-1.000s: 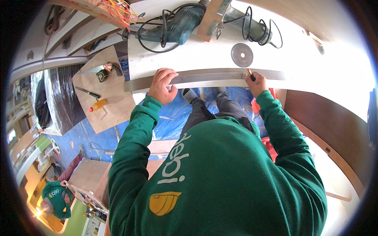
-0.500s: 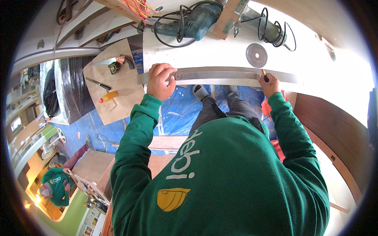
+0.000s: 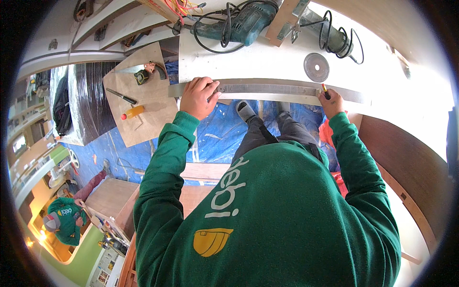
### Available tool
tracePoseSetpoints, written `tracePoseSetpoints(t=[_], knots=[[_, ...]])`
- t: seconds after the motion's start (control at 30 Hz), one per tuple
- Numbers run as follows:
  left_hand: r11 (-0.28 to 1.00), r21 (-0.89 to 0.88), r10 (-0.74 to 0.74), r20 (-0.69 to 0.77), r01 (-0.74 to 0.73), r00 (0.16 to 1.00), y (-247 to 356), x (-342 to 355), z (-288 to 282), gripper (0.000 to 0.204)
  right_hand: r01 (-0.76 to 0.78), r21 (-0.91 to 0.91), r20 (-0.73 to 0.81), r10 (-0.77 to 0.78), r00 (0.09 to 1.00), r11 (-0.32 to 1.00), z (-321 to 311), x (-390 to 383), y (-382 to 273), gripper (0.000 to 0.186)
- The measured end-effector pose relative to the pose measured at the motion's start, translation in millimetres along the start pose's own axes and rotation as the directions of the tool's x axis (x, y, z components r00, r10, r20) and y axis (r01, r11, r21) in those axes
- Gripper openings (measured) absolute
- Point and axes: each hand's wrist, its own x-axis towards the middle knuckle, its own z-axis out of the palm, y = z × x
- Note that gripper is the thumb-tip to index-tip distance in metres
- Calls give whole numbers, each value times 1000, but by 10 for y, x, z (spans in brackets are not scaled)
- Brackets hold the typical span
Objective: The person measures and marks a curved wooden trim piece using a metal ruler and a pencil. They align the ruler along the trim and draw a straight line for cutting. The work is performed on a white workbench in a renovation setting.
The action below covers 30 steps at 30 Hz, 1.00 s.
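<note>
A long, flat metal ruler [image 3: 267, 89] lies along the near edge of the white board [image 3: 267, 64]. My left hand [image 3: 198, 98] grips it near its left end, fingers curled over the top and thumb at the near side. Toward the right end, my right hand [image 3: 331, 103] pinches a short dark pencil or marker [image 3: 326, 92] with a red and yellow end. Its tip is too small to make out, and it points away from me at the metal. A grey round disc [image 3: 316, 67] with a centre hole lies just beyond.
Farther back sit a teal corded drill [image 3: 239, 26], an angle grinder [image 3: 334, 40] with looped cable, and a wooden upright [image 3: 285, 24]. At left a plywood sheet [image 3: 143, 126] bears a handsaw [image 3: 150, 68], tape measure [image 3: 141, 76] and orange bottle [image 3: 132, 112]. Another person [image 3: 64, 220] works lower left.
The view has shifted a little, so the scene sits slightly farther right. Glare on the ruler has faded. Both hands keep nearly the same places along it.
</note>
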Motion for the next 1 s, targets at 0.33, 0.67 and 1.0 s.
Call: tracePoseSetpoints(t=[0.33,0.67,1.0], knots=[[999,24,29,10,-29,1000,-17,2,-5,27,-5,18,4,5,1000,1000,41,36,75,33],[1000,29,10,0,-10,1000,-5,6,10,25,-29,19,25,28,999,999,19,17,36,33],[999,44,20,16,-21,1000,-10,8,2,27,-42,56,17,42,999,998,-5,-15,-29,33]])
